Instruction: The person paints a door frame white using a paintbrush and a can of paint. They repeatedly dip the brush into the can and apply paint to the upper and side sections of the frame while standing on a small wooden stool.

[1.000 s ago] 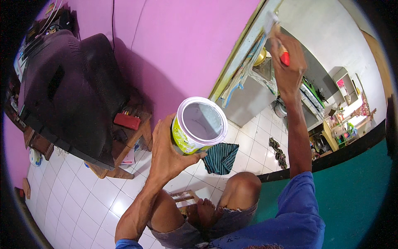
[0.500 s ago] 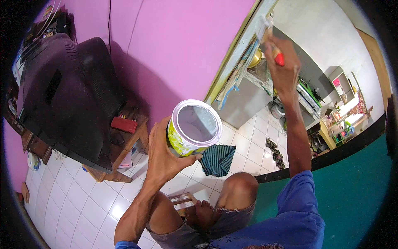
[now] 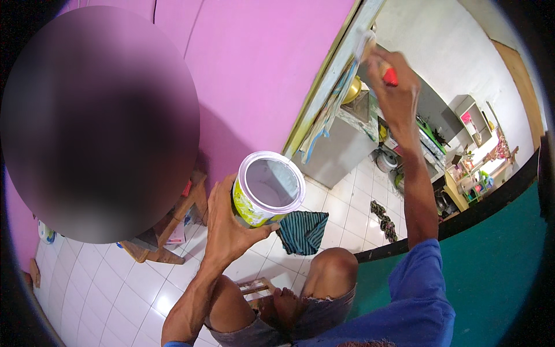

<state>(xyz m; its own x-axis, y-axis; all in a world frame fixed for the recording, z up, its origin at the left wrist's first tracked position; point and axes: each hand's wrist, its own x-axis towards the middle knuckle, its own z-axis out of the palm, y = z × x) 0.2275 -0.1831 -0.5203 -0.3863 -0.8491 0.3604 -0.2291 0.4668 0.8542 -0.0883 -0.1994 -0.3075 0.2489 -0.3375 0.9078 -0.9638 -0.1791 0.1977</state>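
Note:
My left hand (image 3: 226, 222) is wrapped round a paint can (image 3: 250, 207) with a yellow-green label and a pale rim. The can is tilted, its mouth facing up; how much paint lies inside I cannot tell. Up at the right, my right hand (image 3: 399, 89) grips a paintbrush (image 3: 389, 76) with a red-ended handle. The brush's pale bristles appear to rest against the edge of a whitish door frame (image 3: 345, 49). A colourful cloth (image 3: 324, 124) hangs beside the lower part of the frame.
A pink wall (image 3: 254, 63) stands left of the frame, and a blurred dark shape (image 3: 98, 127) covers the far left over a wooden stand (image 3: 191, 211). Beyond the doorway are a grey cabinet (image 3: 341, 153) and kitchen shelves. A striped cloth (image 3: 303, 232) lies on white tiles.
The view has shifted slightly, so the room sits lower in the picture. My right hand has moved a little up along the frame with the brush. My left hand still holds the can.

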